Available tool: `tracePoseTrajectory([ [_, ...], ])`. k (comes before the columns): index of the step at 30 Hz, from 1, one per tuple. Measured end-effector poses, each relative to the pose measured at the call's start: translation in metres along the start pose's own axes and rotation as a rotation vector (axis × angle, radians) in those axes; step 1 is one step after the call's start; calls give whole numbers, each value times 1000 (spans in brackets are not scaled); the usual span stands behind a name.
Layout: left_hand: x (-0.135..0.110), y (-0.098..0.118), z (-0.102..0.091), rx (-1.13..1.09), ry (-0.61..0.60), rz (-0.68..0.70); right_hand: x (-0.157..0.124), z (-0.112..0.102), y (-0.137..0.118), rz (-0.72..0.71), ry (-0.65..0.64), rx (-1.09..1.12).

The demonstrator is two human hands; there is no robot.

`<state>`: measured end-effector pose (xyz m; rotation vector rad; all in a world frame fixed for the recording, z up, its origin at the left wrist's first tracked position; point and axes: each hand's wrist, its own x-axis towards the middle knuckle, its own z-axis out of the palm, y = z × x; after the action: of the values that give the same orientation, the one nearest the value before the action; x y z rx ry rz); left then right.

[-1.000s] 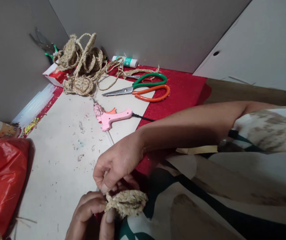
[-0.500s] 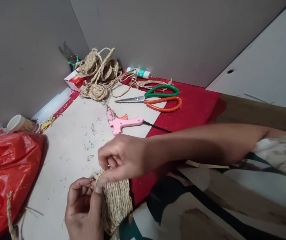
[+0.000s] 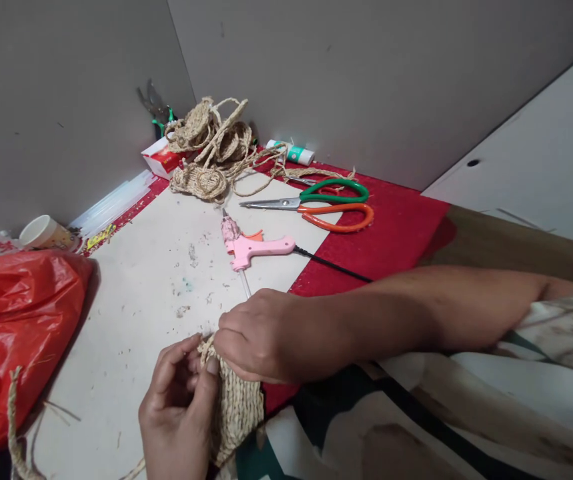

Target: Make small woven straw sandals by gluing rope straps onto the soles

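Observation:
A panel of braided straw cord (image 3: 239, 407), its rows lying side by side, is at the lower middle of the head view. My left hand (image 3: 181, 400) pinches its upper left edge between thumb and fingers. Against the top edge of the panel, my right hand (image 3: 271, 337) is closed, knuckles up; its fingertips are hidden behind the hand, so what they grip there cannot be made out. Just beyond my right hand lies a pink glue gun (image 3: 259, 248) with a clear glue stick (image 3: 245, 283) poking from its back.
Scissors (image 3: 311, 203) with green and orange handles lie behind the glue gun. Coiled straw braid (image 3: 211, 143) is heaped in the corner beside a small box (image 3: 161, 159). A red plastic bag (image 3: 21, 333), paper cup (image 3: 46, 233) and glue sticks (image 3: 113, 203) line the left.
My right hand has come down onto the panel's top edge and its fingers have curled in. My left hand keeps its pinch. The whole view has shifted slightly.

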<state>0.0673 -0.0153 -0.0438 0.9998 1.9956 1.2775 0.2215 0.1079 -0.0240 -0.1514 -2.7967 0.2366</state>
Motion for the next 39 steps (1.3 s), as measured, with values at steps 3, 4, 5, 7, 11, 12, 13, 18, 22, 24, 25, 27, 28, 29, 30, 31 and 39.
tracePoseTrajectory([
  [3, 1, 1, 0, -11, 12, 56, 1, 0, -2, 5, -22, -4],
  [4, 0, 1, 0, -23, 12, 65, 1, -1, -2, 18, -37, 4],
  [5, 0, 2, 1, -34, 11, 69, 2, -1, -3, 34, -51, 14],
  [7, -1, 2, 1, -41, -6, 66, 3, 0, -3, 62, -64, 34],
  [11, -2, 0, 0, -20, -73, 95, 3, 3, -4, 99, -47, 58],
  [12, -3, -1, 0, -15, -76, 91, 3, 4, -4, 104, -34, 63],
  [13, -3, -2, -1, -17, -67, 71, 3, 4, -5, 106, -19, 69],
  [18, -5, -3, -2, -117, 23, -137, 3, 6, -6, 96, 72, 79],
  [22, -5, 3, 0, -143, 39, -159, 3, 8, -7, 160, 117, 105],
  [24, -5, 6, 1, -146, 57, -147, 3, 8, -7, 174, 121, 118],
  [25, -5, 6, 1, -140, 61, -133, 2, 8, -6, 171, 119, 122],
  [27, -5, 7, 1, -119, 65, -99, 2, 9, -5, 170, 117, 132],
  [28, -5, 7, 1, -110, 65, -86, 1, 9, -5, 167, 114, 133],
  [29, -5, 6, 1, -105, 62, -78, 1, 8, -5, 158, 107, 129],
  [30, -5, 6, 1, -106, 54, -80, 1, 8, -4, 144, 94, 115],
  [31, -5, 5, 1, -109, 45, -88, 2, 8, -4, 124, 78, 94],
  [39, -6, 1, 5, -159, 46, 38, 3, 10, -6, 76, 60, 77],
])
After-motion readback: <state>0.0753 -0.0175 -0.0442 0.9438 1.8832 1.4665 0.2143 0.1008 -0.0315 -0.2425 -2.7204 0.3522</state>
